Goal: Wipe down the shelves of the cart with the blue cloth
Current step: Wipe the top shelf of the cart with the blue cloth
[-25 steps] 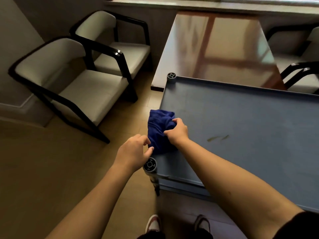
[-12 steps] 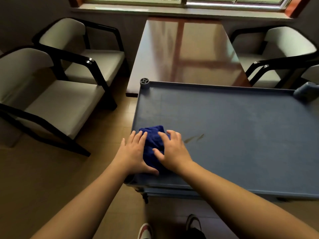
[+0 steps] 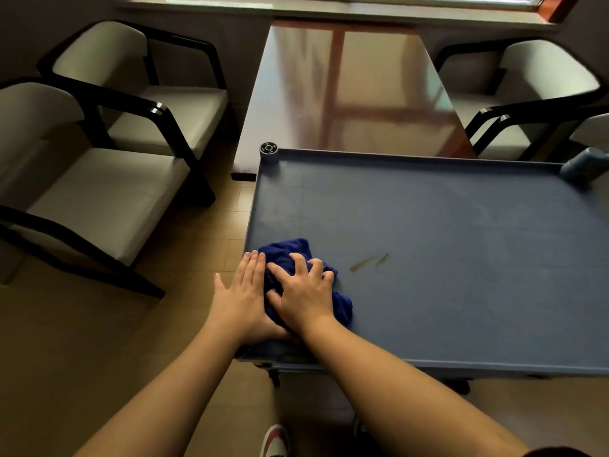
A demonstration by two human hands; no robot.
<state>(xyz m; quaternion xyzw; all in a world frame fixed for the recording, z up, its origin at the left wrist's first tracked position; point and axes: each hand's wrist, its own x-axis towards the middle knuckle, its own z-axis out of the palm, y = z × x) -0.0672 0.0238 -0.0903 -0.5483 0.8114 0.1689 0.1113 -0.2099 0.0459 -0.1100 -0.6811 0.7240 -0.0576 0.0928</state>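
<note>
The dark blue cloth (image 3: pixel 284 255) lies bunched on the cart's grey-blue top shelf (image 3: pixel 445 242), near its front left corner. My right hand (image 3: pixel 304 290) presses down on the cloth with fingers spread. My left hand (image 3: pixel 242 296) lies flat beside it at the shelf's left edge, fingers together, touching the cloth's left side. A brownish smear (image 3: pixel 369 261) marks the shelf just right of the cloth. The lower shelves are hidden under the top one.
A glossy wooden table (image 3: pixel 349 87) butts against the cart's far edge. Two white armchairs (image 3: pixel 108 179) stand at the left, others (image 3: pixel 534 94) at the right. A round post cap (image 3: pixel 269 148) sits at the far left corner, a handle end (image 3: pixel 581 166) far right.
My left hand came from off the cart's corner onto the cloth's left side. Both hands now rest flatter, and the cloth has spread out a little to the right.
</note>
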